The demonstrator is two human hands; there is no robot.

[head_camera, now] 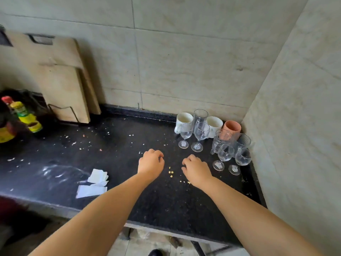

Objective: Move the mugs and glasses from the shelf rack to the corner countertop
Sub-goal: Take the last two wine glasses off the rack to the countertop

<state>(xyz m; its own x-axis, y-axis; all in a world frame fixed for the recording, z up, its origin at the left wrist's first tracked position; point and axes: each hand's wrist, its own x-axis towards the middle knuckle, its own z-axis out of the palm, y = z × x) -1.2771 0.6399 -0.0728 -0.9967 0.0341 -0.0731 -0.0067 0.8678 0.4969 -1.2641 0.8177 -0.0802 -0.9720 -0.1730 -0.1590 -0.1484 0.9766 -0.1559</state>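
Several mugs and glasses stand grouped in the far right corner of the black countertop (129, 182). Two white mugs (182, 121) (215, 123) and a pink mug (231, 128) are at the back, beside a tall clear glass mug (200, 116). In front stand stemmed wine glasses (185, 134) (201, 133) (224, 156) (242, 158) and a clear glass jug (219, 141). My left hand (151, 161) and my right hand (195, 168) hover low over the counter, just left of the glasses, fingers curled down, holding nothing.
Wooden cutting boards (55, 76) lean in a wire holder against the back wall at left. Sauce bottles (24, 115) crowd the far left edge. Folded white paper (94, 183) lies near the front edge. Crumbs are scattered over the counter. Tiled walls close the corner.
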